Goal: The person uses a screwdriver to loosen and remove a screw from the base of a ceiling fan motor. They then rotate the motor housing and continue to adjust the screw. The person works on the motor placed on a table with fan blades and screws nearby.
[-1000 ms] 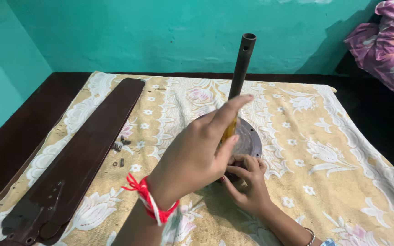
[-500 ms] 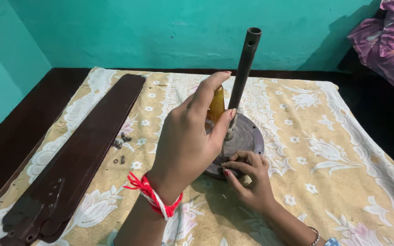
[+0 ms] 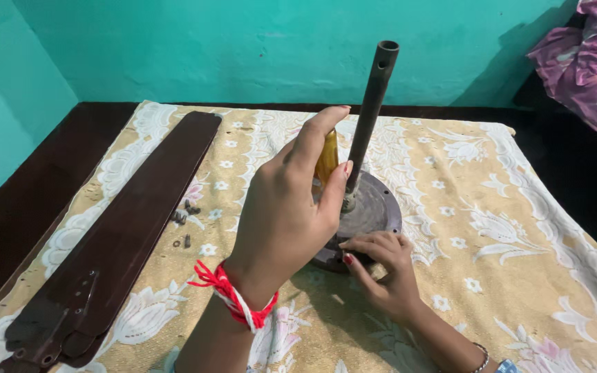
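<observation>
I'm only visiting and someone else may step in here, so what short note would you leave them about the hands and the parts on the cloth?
Left hand: wrapped around a yellow-handled tool, held upright beside the rod.
Right hand: fingertips resting on the near rim of the round metal fan motor, steadying it.
The motor sits on the patterned cloth with its rod pointing up.
A dark brown fan blade lies apart on the left, not attached; another seems stacked under it.
Small loose screws lie between blade and motor.
The tool's tip is hidden, so I cannot tell what it is working on.
</observation>
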